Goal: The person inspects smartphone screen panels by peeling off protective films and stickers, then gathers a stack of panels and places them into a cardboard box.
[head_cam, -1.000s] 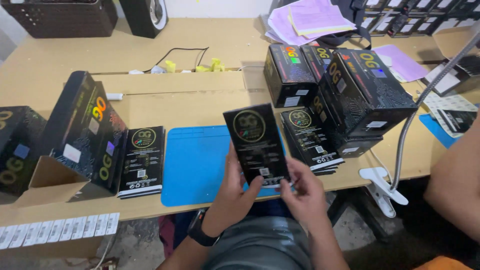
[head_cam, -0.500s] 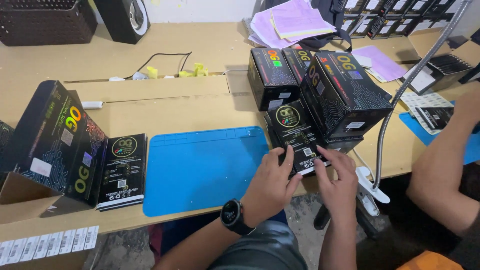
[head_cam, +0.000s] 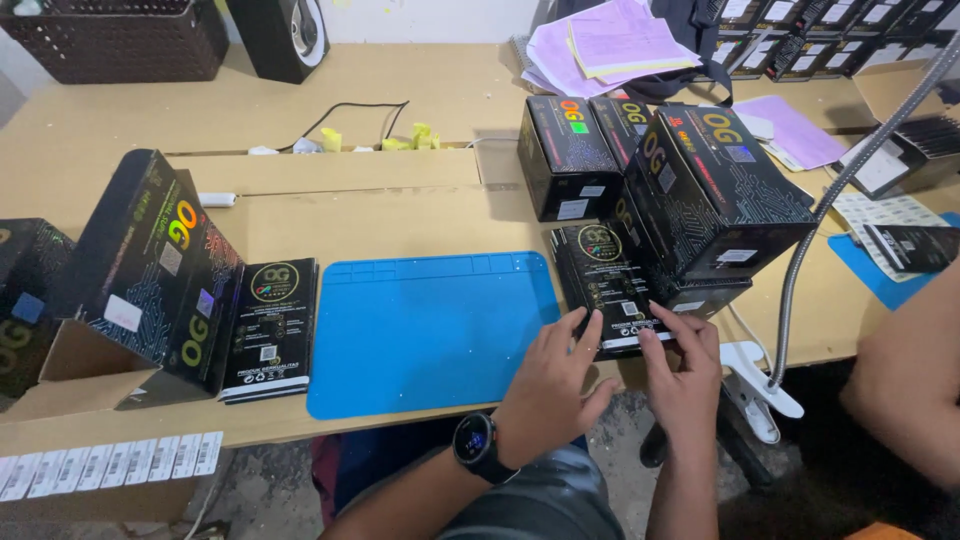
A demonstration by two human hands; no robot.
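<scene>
Two hands work at the near edge of the desk [head_cam: 400, 215], right of the blue mat [head_cam: 425, 330]. The left hand [head_cam: 545, 385], with a dark watch [head_cam: 475, 447] on its wrist, lies palm down with fingers spread, its fingertips pressing the near end of a stack of flat black packs [head_cam: 600, 285]. The right hand [head_cam: 685, 375] presses the same end from the right, fingers flat on top; neither hand wraps around the stack. The stack lies between the mat's right edge and the big cartons, close to the near edge. Its top pack has a round gold emblem and small white labels.

A second stack of flat black packs [head_cam: 270, 325] lies just left of the mat, with the same emblem. Three large black cartons [head_cam: 710, 190] with orange and yellow lettering stand toward the right side. One open black carton [head_cam: 155, 265] leans at the left, a white label on its side. A strip of white barcode stickers [head_cam: 100, 462] runs along the near left edge. Another person's arm [head_cam: 905, 370] shows at the far right.
</scene>
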